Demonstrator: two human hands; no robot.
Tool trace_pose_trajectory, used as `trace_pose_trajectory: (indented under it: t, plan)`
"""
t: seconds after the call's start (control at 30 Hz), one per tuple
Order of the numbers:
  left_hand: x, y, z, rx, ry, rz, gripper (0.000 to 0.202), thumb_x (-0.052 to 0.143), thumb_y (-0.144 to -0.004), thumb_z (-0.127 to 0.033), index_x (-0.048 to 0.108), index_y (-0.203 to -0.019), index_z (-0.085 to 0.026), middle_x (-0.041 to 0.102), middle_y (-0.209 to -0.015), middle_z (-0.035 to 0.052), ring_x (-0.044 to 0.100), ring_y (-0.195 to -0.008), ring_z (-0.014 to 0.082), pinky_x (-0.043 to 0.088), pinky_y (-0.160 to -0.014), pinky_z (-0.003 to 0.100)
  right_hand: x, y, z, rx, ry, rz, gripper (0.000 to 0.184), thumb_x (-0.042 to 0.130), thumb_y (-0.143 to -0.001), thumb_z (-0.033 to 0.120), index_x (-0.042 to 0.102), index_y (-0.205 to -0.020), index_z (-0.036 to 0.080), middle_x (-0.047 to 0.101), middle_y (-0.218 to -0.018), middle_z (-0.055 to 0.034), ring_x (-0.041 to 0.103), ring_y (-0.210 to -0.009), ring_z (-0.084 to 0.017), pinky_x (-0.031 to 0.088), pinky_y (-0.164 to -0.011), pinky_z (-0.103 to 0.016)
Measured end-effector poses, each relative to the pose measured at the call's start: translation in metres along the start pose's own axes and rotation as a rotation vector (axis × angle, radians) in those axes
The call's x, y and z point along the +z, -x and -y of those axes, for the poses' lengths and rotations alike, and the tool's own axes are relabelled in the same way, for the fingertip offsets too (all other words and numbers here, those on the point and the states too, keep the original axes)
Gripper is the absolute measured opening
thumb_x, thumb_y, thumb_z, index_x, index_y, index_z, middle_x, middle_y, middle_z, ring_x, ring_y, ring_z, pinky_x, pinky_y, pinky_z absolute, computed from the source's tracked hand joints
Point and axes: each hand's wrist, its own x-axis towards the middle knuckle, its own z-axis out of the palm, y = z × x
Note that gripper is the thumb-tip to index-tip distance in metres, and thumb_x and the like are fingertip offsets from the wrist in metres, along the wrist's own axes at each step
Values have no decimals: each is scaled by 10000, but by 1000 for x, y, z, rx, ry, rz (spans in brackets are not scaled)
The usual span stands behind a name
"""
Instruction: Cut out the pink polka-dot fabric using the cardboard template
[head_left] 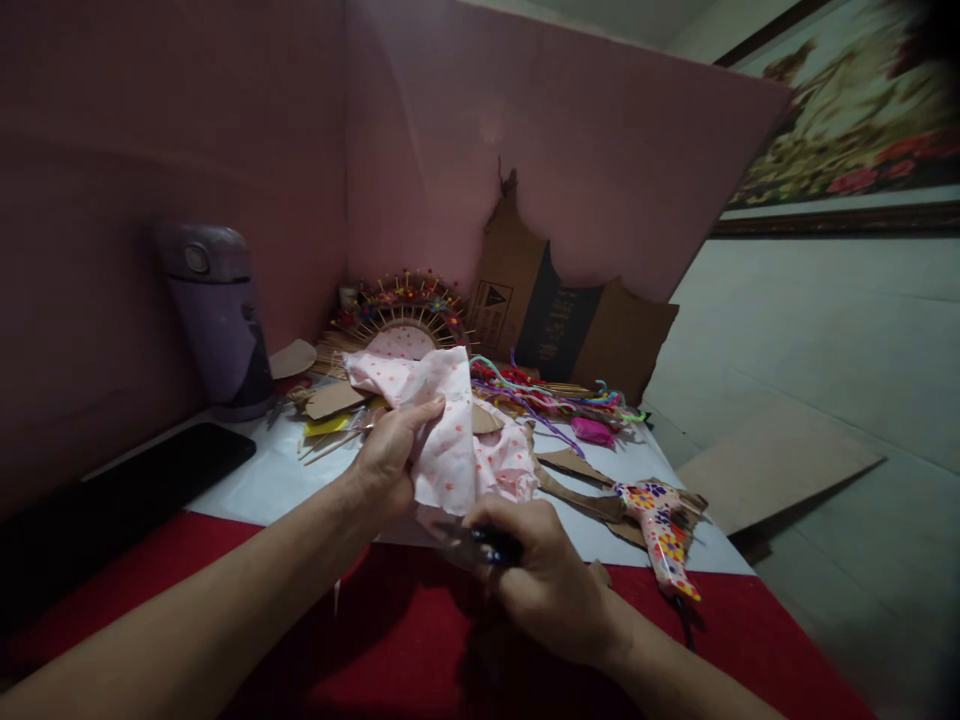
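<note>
My left hand point(396, 452) is closed on a piece of pale pink fabric point(444, 445) with red dots, the thumb pressed on top. The cloth hangs down in front of the clutter on the table. In my right hand point(536, 570) is a pair of scissors point(465, 545) with dark handles. The blades are blurred and point left, just under the lower edge of the cloth; whether they touch it I cannot tell. Behind the held cloth lies another crumpled part of dotted fabric point(506, 455), and I cannot see whether the two are joined.
A purple bottle point(225, 325) and a black phone-like slab point(195, 455) stand and lie at left. Behind are a decorated half-round stick fan point(405, 315), cut cardboard point(574, 325) and colourful pipe cleaners point(540, 395). A flowered glue gun point(660, 535) lies at right over cardboard scraps.
</note>
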Motion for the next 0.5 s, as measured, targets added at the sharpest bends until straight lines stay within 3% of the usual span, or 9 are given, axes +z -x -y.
trace_pose_trajectory:
  t: [0.1,0.2,0.37,0.5]
  plan:
    - [0,-1,0,40,12,5,49,576,-729,-110,625,-723,-114,655,-541,34,573,-402,157,497,-418,274,-3,-8,-1,162,-246,-156,232,590,-780,311,483,-624,177,387,-573,44,320,-521,-87,269,-479,-215]
    - [1,-1,-1,34,9,0,67,558,-743,-113,624,-756,-107,661,-551,42,590,-414,176,511,-427,298,-5,-13,-7,261,-466,-222,322,601,-778,433,454,-638,182,335,-524,70,222,-449,-63,194,-416,-211]
    - [-1,-2,1,5,17,45,95,537,-764,-119,624,-798,-102,664,-558,51,601,-426,186,524,-457,319,-4,-15,-17,314,-618,-252,372,633,-771,435,391,-620,196,259,-467,104,166,-397,-42,128,-381,-201]
    - [-2,-2,3,12,17,79,107,525,-782,-126,624,-819,-105,659,-558,49,601,-434,178,525,-479,307,-3,-15,-17,316,-612,-264,363,625,-777,435,403,-626,191,255,-474,104,159,-401,-41,130,-379,-199]
